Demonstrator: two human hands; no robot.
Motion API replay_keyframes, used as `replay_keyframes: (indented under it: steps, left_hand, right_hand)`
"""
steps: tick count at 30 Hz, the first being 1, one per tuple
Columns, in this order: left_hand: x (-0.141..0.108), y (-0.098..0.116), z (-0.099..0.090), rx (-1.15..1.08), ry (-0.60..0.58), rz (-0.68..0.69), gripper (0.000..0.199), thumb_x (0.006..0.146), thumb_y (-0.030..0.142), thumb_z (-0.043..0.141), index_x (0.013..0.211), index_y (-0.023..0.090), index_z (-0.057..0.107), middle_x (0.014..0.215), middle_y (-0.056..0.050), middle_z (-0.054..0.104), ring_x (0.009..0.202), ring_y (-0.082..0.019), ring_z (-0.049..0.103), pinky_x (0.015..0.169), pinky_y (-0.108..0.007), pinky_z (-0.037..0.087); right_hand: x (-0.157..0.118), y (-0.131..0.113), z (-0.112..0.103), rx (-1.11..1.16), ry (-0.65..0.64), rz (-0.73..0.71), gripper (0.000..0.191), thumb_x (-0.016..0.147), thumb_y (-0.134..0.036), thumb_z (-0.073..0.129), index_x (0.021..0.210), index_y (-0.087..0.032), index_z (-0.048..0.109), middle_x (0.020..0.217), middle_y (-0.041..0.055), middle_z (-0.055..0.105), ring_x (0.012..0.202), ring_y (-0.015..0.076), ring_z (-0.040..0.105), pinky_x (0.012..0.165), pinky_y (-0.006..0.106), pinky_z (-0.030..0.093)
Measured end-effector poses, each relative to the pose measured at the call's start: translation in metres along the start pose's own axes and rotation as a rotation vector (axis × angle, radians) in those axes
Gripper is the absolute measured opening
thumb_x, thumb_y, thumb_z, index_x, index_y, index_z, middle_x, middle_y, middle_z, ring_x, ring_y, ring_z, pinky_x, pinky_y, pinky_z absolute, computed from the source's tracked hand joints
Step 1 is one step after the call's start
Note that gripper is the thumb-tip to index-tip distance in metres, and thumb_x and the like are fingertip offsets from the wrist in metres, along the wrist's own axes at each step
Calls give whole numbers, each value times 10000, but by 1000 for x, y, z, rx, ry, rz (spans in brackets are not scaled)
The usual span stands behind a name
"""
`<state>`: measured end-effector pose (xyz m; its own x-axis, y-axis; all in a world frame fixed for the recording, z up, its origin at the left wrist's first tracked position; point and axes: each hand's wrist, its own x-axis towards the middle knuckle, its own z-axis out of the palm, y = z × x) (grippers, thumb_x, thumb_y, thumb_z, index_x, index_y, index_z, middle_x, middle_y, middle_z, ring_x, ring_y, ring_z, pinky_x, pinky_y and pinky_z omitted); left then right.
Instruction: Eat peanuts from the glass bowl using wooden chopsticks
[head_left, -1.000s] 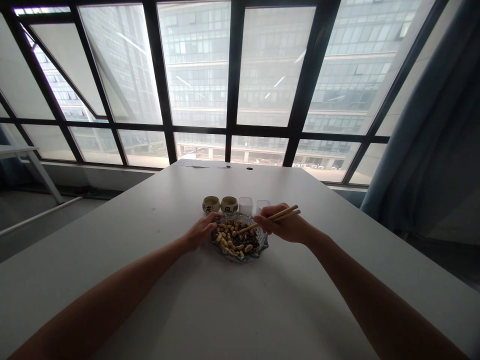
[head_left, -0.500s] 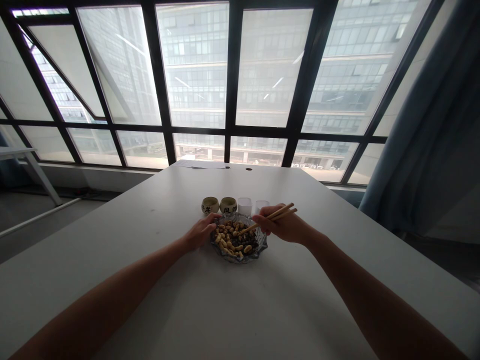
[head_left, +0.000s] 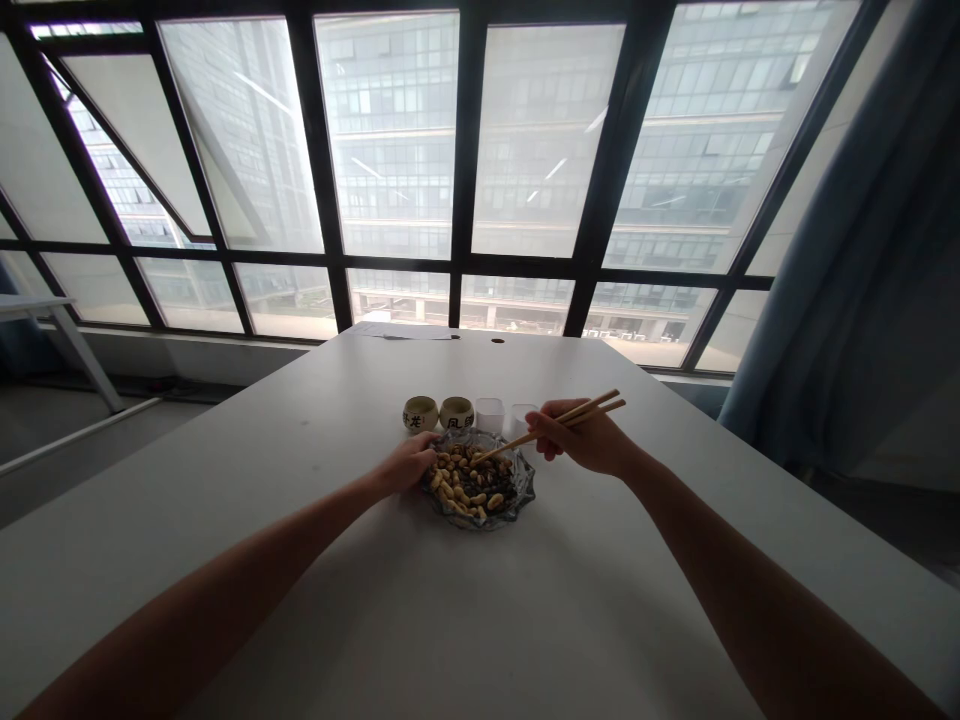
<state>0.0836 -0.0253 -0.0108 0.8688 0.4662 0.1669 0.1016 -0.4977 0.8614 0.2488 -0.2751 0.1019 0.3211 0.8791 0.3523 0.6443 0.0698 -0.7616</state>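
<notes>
A scalloped glass bowl point(head_left: 523, 500) stands on the white table, holding peanuts in the shell point(head_left: 459, 492) at its left and front and small dark seeds point(head_left: 491, 480) at its middle and right. My left hand point(head_left: 409, 462) grips the bowl's left rim. Above the right rim, my right hand point(head_left: 581, 437) is closed round a pair of wooden chopsticks point(head_left: 589, 408). Their tips reach down among the nuts near the bowl's middle; whether they pinch anything is too small to tell.
Behind the bowl stand two cream cups with dark characters, a left cup point(head_left: 420, 414) and a right cup point(head_left: 456, 412). Beside them are two clear plastic cups point(head_left: 490, 414), one partly behind my right hand. Paper point(head_left: 412, 331) lies at the white table's point(head_left: 322, 600) far edge.
My right hand has moved to the right and slightly up, drawing the chopsticks along; their tips stay over the bowl. My left hand keeps its place at the rim.
</notes>
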Motion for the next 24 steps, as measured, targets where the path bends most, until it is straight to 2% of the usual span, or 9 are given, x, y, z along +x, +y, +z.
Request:
replay_keyframes:
  steps: [3,6,11,17,24]
  left_hand:
    - [-2,3,3,-128,-47,-98,507,695,251,513,1171,132,643,962,-75,733,872,-255,685,734,-349,568]
    - [-5,2,5,-231,-69,-130,551,713,252,510,1245,135,593,957,-65,722,777,-213,680,658,-325,570]
    - [-4,-5,6,-286,-90,-104,588,736,260,522,1312,147,546,1034,-66,712,826,-192,680,700,-306,570]
    - [1,-11,4,-309,-109,-98,599,722,267,557,1311,157,561,1078,-69,707,929,-216,673,771,-318,564]
    - [0,-10,4,-298,-87,-93,606,717,274,555,1311,159,572,1071,-68,716,923,-225,672,759,-320,559]
  right_hand:
    - [4,11,-4,128,90,61,563,762,-722,690,697,-163,690,562,59,692,468,153,641,424,239,493]
    - [7,21,-7,241,186,79,567,722,-717,733,693,-152,698,541,53,675,435,151,622,409,252,487]
    - [10,36,-16,425,320,105,553,673,-678,803,689,-134,706,537,55,666,429,141,607,397,248,467]
    - [14,49,-23,578,395,156,539,596,-651,865,685,-146,701,500,32,638,409,132,580,383,245,454]
    - [15,53,-24,654,413,186,506,588,-613,888,676,-148,710,510,30,637,419,126,577,386,239,452]
